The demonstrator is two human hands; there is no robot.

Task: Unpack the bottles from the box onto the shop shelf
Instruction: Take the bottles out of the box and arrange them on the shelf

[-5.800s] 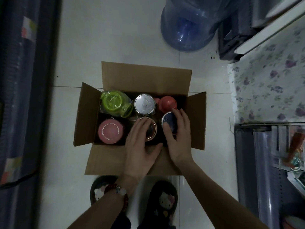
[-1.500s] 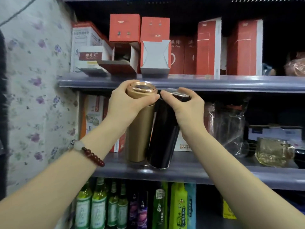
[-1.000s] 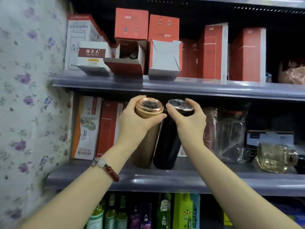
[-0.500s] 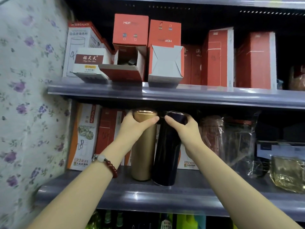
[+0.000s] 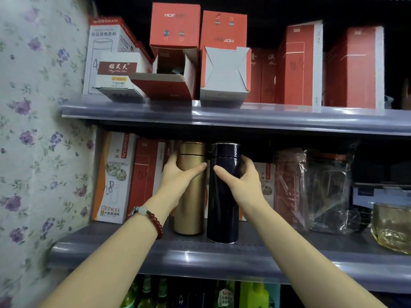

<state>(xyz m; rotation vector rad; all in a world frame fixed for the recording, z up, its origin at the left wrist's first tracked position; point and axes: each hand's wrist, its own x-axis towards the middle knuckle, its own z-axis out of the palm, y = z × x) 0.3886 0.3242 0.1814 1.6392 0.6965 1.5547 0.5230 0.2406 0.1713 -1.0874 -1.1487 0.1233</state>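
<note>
1. On the middle shelf (image 5: 222, 258) I see the gold bottle (image 5: 190, 196) and dark bottle (image 5: 223, 196) upright, side by side.
2. My left hand (image 5: 178, 176) grips the gold bottle.
3. My right hand (image 5: 241, 181) grips the dark one.

Light was dim and came from the front, leaving the shelf recesses black. Soft glare ran along the upper shelf edge (image 5: 266, 117) and the plastic wrapping (image 5: 322, 192). The wide lens bowed the floral wall (image 5: 33, 130), and the edges were soft.
</note>
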